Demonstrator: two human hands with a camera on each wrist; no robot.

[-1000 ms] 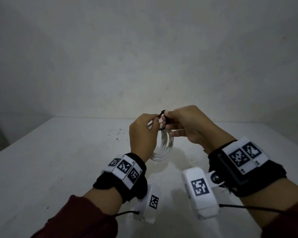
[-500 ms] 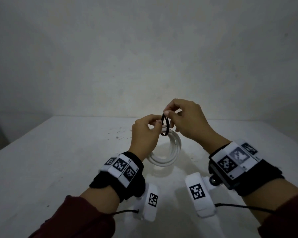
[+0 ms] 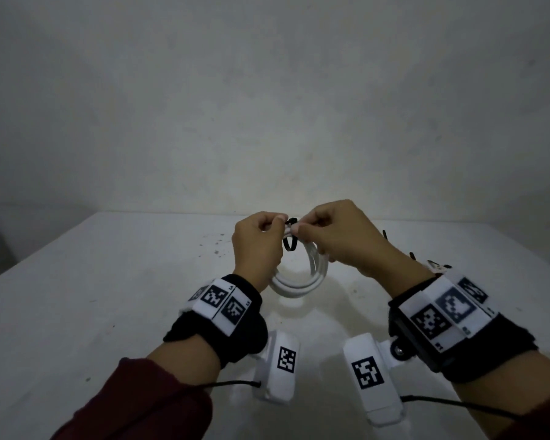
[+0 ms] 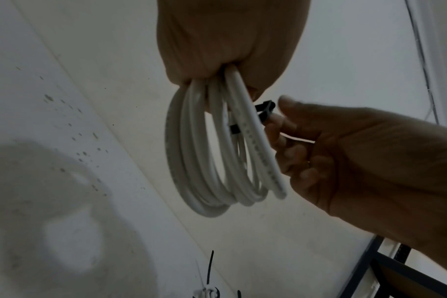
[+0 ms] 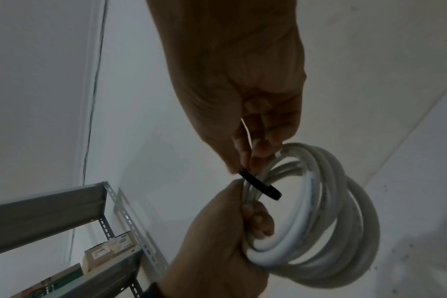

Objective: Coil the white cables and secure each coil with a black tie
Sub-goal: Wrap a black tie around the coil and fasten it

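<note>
I hold the white coil (image 3: 302, 274) above the table (image 3: 77, 312), at the centre of the frame. If my left hand (image 3: 258, 242), fingers curled tight around the loops, loosens, they may spring apart. My right hand (image 3: 334, 236) pinches the black tie (image 3: 290, 242); it could slip out.

Three views closing on one held coil

The head camera looks forward and down over both forearms, across the white table (image 3: 77, 312) to the bare wall, hands mid-frame. The left wrist camera looks up along the left hand (image 4: 230, 40) at close range, catching the right hand (image 4: 357, 161) opposite. The right wrist camera does likewise along the right hand, facing a metal shelf (image 5: 64, 201). All three share the white cable coil (image 3: 302, 281) and black tie (image 5: 259, 185).
</note>
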